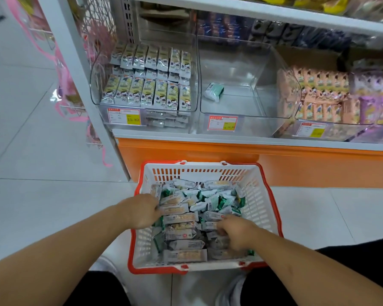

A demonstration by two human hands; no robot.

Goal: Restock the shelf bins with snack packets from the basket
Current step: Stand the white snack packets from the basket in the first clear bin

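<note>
Because the snack packets (192, 208) heaped in the basket (265, 195) on the floor look light, soft-walled and slick, both hands, left (139, 212) and right (236, 230), curl among them, best gathering several by their flat middles.

Both hands (139, 212) (234, 233) low, fingers seemingly curled (fingertips hidden), forearms outstretched.

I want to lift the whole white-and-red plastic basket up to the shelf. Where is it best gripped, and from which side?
Probably by the red rim of the white-and-red plastic basket, one hand on each long side, coming from above and outside. No raised handle shows, the packets fill the middle, and the left hand and right hand already sit near those sides.
</note>
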